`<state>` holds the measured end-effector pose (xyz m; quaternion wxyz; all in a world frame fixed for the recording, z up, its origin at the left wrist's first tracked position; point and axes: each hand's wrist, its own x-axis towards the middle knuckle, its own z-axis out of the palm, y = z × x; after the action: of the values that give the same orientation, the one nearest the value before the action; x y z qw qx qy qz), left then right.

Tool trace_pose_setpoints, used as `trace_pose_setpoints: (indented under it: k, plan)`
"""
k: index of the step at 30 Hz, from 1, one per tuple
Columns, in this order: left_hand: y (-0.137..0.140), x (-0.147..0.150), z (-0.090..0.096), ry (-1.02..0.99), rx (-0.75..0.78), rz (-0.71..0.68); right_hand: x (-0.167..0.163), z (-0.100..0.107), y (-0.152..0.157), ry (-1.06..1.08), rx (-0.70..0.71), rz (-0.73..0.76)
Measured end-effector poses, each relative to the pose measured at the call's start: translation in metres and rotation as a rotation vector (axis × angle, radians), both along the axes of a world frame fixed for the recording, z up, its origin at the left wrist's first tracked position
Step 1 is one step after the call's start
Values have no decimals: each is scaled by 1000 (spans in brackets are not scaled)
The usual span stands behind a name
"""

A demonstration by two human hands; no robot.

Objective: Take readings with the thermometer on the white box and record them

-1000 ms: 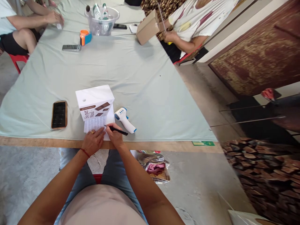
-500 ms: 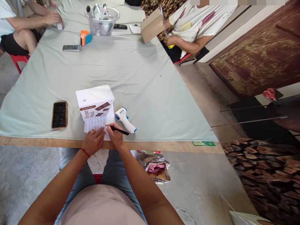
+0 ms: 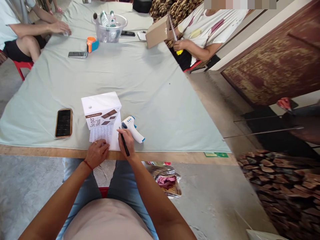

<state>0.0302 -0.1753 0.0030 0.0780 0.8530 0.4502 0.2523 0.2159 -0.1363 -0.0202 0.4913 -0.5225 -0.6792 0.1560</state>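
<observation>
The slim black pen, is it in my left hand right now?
No, the slim black pen is held in your right hand, beside the white-and-blue handheld thermometer.

Black pen (image 3: 124, 144) in right fingers (image 3: 128, 134)

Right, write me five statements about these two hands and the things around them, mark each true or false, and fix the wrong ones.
1. The right hand holds a black pen. True.
2. The left hand is raised high in a fist. False: it rests at the near end of the printed sheet.
3. The white box stands to the left of the white-and-blue thermometer. True.
4. The brown-edged phone lies to the right of the white box. False: it lies to the left of it.
5. The plastic tub at the far end has bottles in it. True.
</observation>
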Motion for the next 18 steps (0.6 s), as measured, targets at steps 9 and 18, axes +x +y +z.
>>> trace_pose_setpoints:
  k: [9,18]
  plan:
    - [61,-48,-4,-706,-247,528,18,4,16,-506,-121,43]
    - [104,-52,1,-966,-430,271,47,21,19,-517,-569,-410]
